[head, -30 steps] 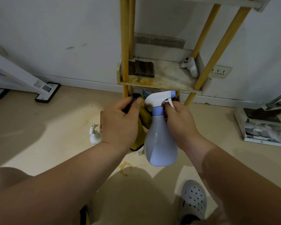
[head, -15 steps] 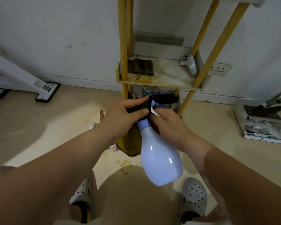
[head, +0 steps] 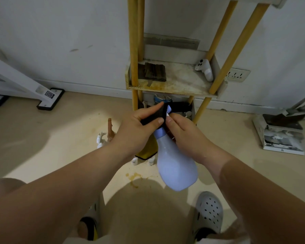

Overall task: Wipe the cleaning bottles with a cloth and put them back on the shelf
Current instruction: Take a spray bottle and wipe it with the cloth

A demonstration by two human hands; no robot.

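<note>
A pale blue spray bottle (head: 176, 166) hangs tilted in front of me, its base toward me and its spray head pointing at the shelf. My right hand (head: 185, 136) grips its neck. My left hand (head: 139, 131) pinches a black-and-yellow cloth (head: 153, 117) over the spray head, which is mostly hidden. The cloth's yellow part (head: 147, 148) hangs below. The wooden shelf (head: 167, 87) with yellow posts stands just beyond.
A dark folded cloth (head: 155, 72) and a white controller (head: 205, 69) lie on the shelf board. Small white bottles (head: 100, 140) and a brown bottle (head: 110, 129) stand on the floor left of the shelf. A box (head: 282, 136) sits at the right, a white stand base (head: 50, 98) at the left.
The bottle has tipped from upright to base-toward-me and come lower. My left hand has brought the cloth over the spray head, which showed a second ago.
</note>
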